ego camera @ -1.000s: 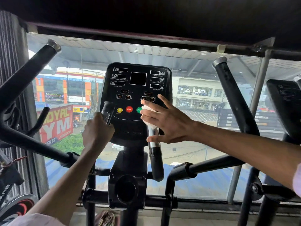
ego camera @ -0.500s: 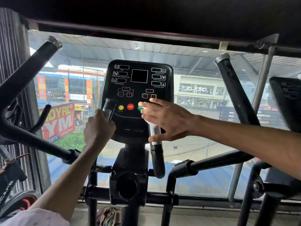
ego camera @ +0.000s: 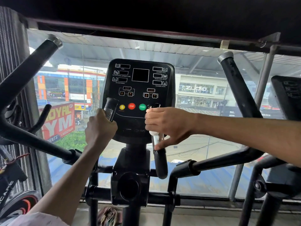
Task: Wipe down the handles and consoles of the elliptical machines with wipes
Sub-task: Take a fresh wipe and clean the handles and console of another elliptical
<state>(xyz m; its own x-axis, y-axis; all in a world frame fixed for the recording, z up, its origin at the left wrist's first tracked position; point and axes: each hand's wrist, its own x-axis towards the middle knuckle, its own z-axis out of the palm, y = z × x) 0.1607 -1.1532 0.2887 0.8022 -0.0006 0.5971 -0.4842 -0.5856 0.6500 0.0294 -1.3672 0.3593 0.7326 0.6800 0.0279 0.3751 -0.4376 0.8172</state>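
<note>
The black elliptical console (ego camera: 140, 88) faces me at centre, with yellow, red and green buttons along its lower part. My left hand (ego camera: 99, 129) is closed around the left short sensor grip (ego camera: 111, 108). My right hand (ego camera: 169, 124) is wrapped round the right short sensor grip (ego camera: 160, 160), pressing a white wipe (ego camera: 154, 133) against its chrome section, thumb pointing down. Two long black swing handles rise at the left (ego camera: 32, 69) and right (ego camera: 236, 88).
A glass window wall (ego camera: 203, 144) stands right behind the machine. Another machine's console (ego camera: 288, 95) sits at the right edge. An exercise bike (ego camera: 14, 203) is at the lower left. A bundle of cloth (ego camera: 109, 216) lies on the floor below.
My right hand left the console's button area, dropped and closed round the right grip with the wipe. My left hand stayed on the left grip.
</note>
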